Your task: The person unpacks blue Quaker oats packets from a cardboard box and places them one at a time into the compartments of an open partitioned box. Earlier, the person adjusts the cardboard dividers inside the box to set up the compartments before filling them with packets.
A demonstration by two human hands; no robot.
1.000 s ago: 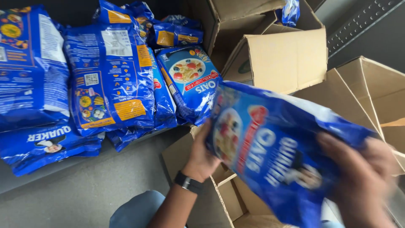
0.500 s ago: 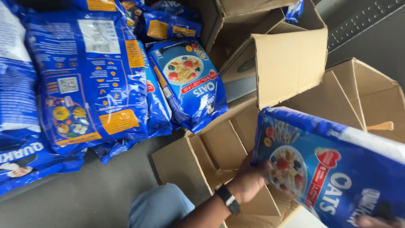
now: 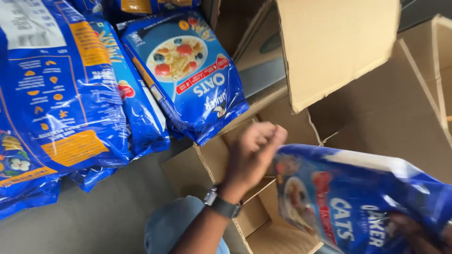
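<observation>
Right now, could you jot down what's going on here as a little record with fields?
Left hand: left hand with a wristwatch, at the top edge of the blue bag
Right hand: right hand mostly hidden behind the bag's lower right corner, apparently gripping it
Bag: blue pouch, glossy, picture of a cereal bowl
Below: open cardboard box, flaps spread
Left side: pile of similar blue bags
Behind: more cardboard boxes

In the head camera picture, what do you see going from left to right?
Big blue bag showing its back panel → blue bag with a cereal bowl picture → left hand → brown cardboard box flap → blue bag being held.
</observation>
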